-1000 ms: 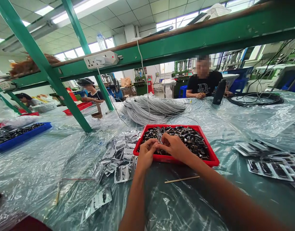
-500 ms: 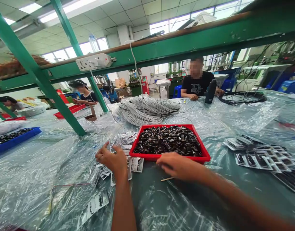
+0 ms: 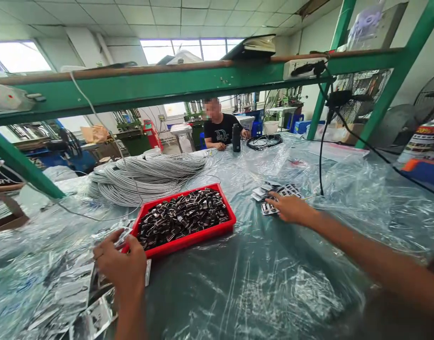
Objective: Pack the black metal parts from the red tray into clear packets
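A red tray (image 3: 188, 241) full of small dark parts sits on the plastic-covered table. My left hand (image 3: 121, 267) is curled at the tray's left corner, over a heap of clear plastic bags (image 3: 64, 297), with a bag edge between its fingers. My right hand (image 3: 291, 208) reaches out to the right of the tray and rests on a pile of filled packets (image 3: 273, 192). Its fingers lie on the packets; whether they grip one is hidden.
A large coil of grey cable (image 3: 146, 172) lies behind the tray. A green metal frame (image 3: 160, 87) spans overhead with a black cord (image 3: 321, 141) hanging down. A person (image 3: 220, 130) in a black shirt sits across the table beside a dark bottle (image 3: 236, 138).
The view has swung right. My right hand moved from the tray's front edge out to the packets on the right. My left hand stayed at the bags left of the tray.
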Motion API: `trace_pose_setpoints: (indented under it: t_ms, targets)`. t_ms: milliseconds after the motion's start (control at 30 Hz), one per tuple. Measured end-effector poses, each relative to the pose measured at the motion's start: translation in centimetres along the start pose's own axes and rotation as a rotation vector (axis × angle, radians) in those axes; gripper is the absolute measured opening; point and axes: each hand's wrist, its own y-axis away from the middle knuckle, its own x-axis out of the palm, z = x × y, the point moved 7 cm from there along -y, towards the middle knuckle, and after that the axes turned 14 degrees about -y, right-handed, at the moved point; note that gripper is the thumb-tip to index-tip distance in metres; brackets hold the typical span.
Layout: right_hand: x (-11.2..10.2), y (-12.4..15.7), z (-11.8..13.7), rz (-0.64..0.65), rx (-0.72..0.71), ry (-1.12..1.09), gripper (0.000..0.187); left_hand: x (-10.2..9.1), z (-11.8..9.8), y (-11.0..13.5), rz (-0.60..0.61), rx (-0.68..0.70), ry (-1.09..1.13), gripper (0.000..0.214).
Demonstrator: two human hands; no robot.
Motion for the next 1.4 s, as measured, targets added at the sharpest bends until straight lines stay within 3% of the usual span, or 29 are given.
trace_pose_setpoints:
  t_ms: [67,167,267,400,467,500,567,633,667,733,800,900,1033,1133,1200,1300,1400]
  targets:
    - [0.1,-0.4,-2.0,0.056,0.016,0.013,0.052,0.0,-0.6,0.4,-0.006,0.044,0.000,0.033]
    - [-0.3,0.1,-0.9,0.056,-0.057,-0.072,0.029,-0.6,-2.0,1.7,0.034,0.082,0.046,0.029]
    - [-1.1,1.3,3.5,0.077,-0.181,-0.333,0.022,-1.1,-3.9,4.4,0.199,0.103,0.140,0.025]
    - [-0.6,2.1,11.5,0.440,-0.490,-0.745,0.026,-1.3,-6.9,9.9,0.562,0.263,0.289,0.020]
    - [-0.2,1.4,14.0,0.504,-0.525,-0.788,0.024,-1.6,-7.3,12.5,0.703,0.310,0.295,0.024]
    - [-0.3,0.7,14.7,0.441,-0.488,-0.782,0.022,-1.8,-7.3,13.6,0.757,0.314,0.278,0.025]
    - [-1.3,-0.6,15.2,0.196,-0.383,-0.802,0.018,-2.5,-7.1,15.8,0.847,0.318,0.209,0.029]
    - [-2.8,-0.9,15.5,-0.013,-0.326,-0.977,0.020,-3.1,-7.4,18.1,0.912,0.332,0.086,0.051]
    - [-3.5,-0.7,15.8,-0.060,-0.319,-1.145,0.026,-3.4,-7.6,19.1,0.933,0.335,0.014,0.063]
    - [-4.2,-0.5,16.7,-0.026,-0.306,-1.554,0.041,-3.6,-8.4,20.6,0.944,0.322,-0.106,0.074]
    - [-4.2,-0.5,18.0,0.076,-0.276,-1.914,0.049,-3.6,-9.2,21.2,0.939,0.332,-0.141,0.071]
    - [-3.5,-1.1,19.9,0.133,-0.245,-2.223,0.051,-2.9,-9.5,20.6,0.920,0.396,-0.122,0.065]
    - [-0.8,-2.3,22.5,0.112,-0.252,-2.340,0.053,-2.0,-8.1,19.2,0.912,0.384,-0.040,0.053]
    - [1.6,-3.0,24.4,0.118,-0.225,-2.330,0.056,-2.0,-7.0,18.9,0.843,0.270,-0.001,0.047]
    - [2.7,-3.5,25.4,0.131,-0.210,-2.361,0.058,-1.9,-6.4,18.9,0.811,0.171,0.032,0.055]
    - [3.1,-4.0,26.2,0.099,-0.190,-2.438,0.057,-1.7,-6.0,19.0,0.825,0.057,0.131,0.070]
    - [2.8,-4.2,26.7,0.090,-0.202,-2.412,0.053,-1.6,-5.8,18.8,0.841,-0.005,0.206,0.072]
